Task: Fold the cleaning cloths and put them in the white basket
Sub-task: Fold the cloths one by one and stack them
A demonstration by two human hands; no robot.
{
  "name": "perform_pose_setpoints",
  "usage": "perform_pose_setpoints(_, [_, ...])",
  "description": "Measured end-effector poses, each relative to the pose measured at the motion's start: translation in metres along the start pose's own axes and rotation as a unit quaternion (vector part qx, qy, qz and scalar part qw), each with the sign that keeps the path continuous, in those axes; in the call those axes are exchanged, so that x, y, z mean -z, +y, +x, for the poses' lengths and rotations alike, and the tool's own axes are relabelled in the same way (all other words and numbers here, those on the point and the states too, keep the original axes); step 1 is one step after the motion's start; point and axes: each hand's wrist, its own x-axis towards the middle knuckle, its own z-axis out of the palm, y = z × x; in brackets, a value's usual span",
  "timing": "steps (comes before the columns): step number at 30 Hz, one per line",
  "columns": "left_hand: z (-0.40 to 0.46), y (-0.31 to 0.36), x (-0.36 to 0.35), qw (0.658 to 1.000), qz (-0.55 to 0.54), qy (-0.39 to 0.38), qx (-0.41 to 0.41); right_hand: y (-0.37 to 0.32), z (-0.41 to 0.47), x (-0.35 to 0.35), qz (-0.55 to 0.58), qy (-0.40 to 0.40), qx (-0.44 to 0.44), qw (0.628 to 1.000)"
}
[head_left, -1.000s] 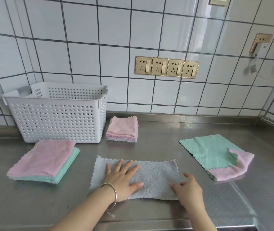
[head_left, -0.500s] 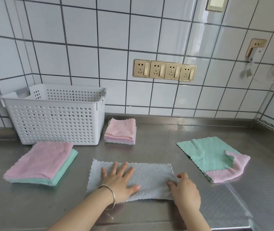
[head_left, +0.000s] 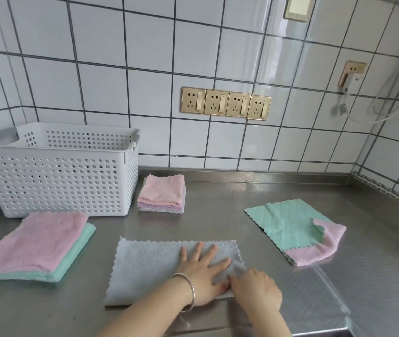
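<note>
Folding step: left hand (head_left: 202,273) spread flat on the grey cloth (head_left: 159,266), right hand (head_left: 256,291) pinching its lower-right corner; next, seemingly, carry that edge leftward.

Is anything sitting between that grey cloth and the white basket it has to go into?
Nothing visible. Bare counter lies between the grey cloth and the basket; the pink-and-green stack lies left of that path.

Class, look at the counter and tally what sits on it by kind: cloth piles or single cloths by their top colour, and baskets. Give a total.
Pink-topped cloth piles: 2
Grey cloth: 1
Green cloth: 1
White basket: 1
Total: 5
</note>
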Motion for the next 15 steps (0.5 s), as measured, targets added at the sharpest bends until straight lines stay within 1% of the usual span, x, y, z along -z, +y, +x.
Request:
perform_pose_setpoints(3, [0.004,0.000,-0.001,1.000,-0.001,-0.007,0.028,0.000,-0.001,0.003,0.059,-0.013,-0.017,0.998])
perform_pose_setpoints(5, [0.008,-0.001,0.001,0.999,-0.021,-0.010,0.042,0.000,-0.004,0.005,0.111,-0.010,-0.022,0.994])
perform_pose_setpoints(7, [0.012,-0.003,0.007,0.995,-0.073,-0.015,0.066,-0.001,-0.006,0.005,0.143,0.012,0.000,0.990])
perform_pose_setpoints(9, [0.013,-0.004,0.017,0.983,-0.162,0.015,0.087,-0.003,-0.007,0.003,0.166,0.060,0.041,0.983])
perform_pose_setpoints(10, [0.011,-0.002,0.022,0.968,-0.227,0.058,0.095,-0.007,-0.009,0.004,0.180,0.086,0.061,0.978])
perform_pose_setpoints(12, [0.002,-0.001,0.034,0.911,-0.355,0.173,0.121,-0.020,-0.015,0.000,0.184,0.172,0.113,0.961])
perform_pose_setpoints(13, [-0.004,-0.001,0.041,0.881,-0.397,0.221,0.129,-0.028,-0.020,-0.002,0.190,0.224,0.142,0.945])
perform_pose_setpoints(14, [-0.008,-0.004,0.045,0.861,-0.418,0.256,0.137,-0.036,-0.023,-0.005,0.196,0.257,0.177,0.929])
perform_pose_setpoints(15, [-0.015,-0.007,0.049,0.853,-0.417,0.280,0.141,-0.045,-0.028,-0.005,0.196,0.272,0.206,0.919])
